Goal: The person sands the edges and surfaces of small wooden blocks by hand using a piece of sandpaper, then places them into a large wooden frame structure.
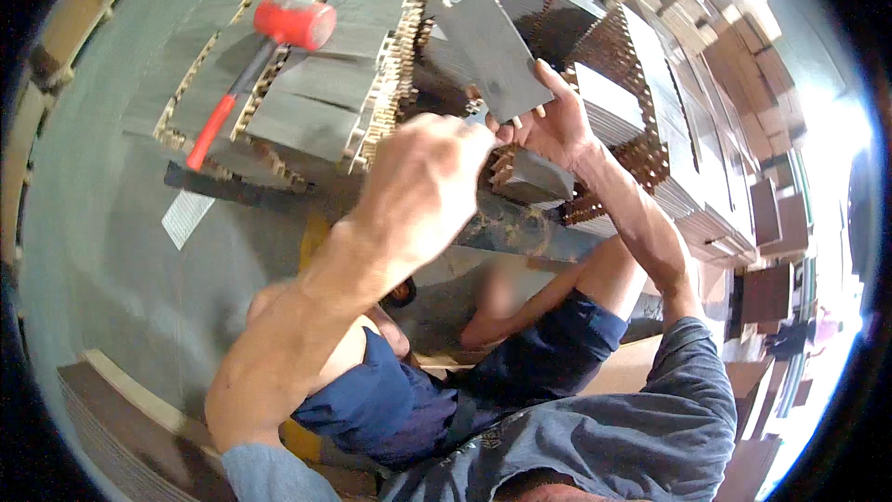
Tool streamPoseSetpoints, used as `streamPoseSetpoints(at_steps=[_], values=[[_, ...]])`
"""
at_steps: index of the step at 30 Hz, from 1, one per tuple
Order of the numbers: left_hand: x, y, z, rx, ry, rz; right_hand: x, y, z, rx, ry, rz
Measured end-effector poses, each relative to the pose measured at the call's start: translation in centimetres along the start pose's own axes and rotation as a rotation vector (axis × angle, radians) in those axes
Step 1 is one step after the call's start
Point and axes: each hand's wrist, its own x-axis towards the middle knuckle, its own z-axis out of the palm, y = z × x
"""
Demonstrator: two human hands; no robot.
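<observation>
A flat grey rectangular board with small pale dowels at its ends is tilted up over the stacks. My right hand grips its near end, with the thumb along the edge and the fingers underneath. My left hand is closed, knuckles up, close to the board's near left corner. Its fingertips are mostly hidden and blurred, so what they pinch cannot be made out. To the left, a red-headed mallet with a black and red handle rests on stacked grey boards with dowels sticking out of their edges.
More stacked boards with pegged edges stand on the right, near a loose block of boards. A white printed sheet lies on the floor at left. Cardboard boxes fill the far right. My bent knees are below the stacks.
</observation>
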Motion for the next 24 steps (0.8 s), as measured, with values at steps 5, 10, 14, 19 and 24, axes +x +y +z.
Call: streamPoseSetpoints(at_steps=[5,10,14,19,24], values=[[1.3,-0.4,-2.2,-0.102,0.257,-0.074,-2.6,0.0,1.8,0.095,-0.171,-0.007],[1.9,-1.6,-1.3,-0.023,0.353,-0.045,-4.0,2.5,2.4,0.193,-0.122,0.025],[2.1,-1.1,-1.2,-0.004,0.361,-0.109,-4.7,3.6,2.6,0.214,-0.183,0.073],[2.6,-1.0,-0.5,0.003,0.383,-0.112,-4.8,4.4,3.0,0.193,-0.150,0.060],[3.4,0.0,0.7,0.112,0.344,0.001,-5.8,3.9,4.6,0.329,-0.174,0.088]])
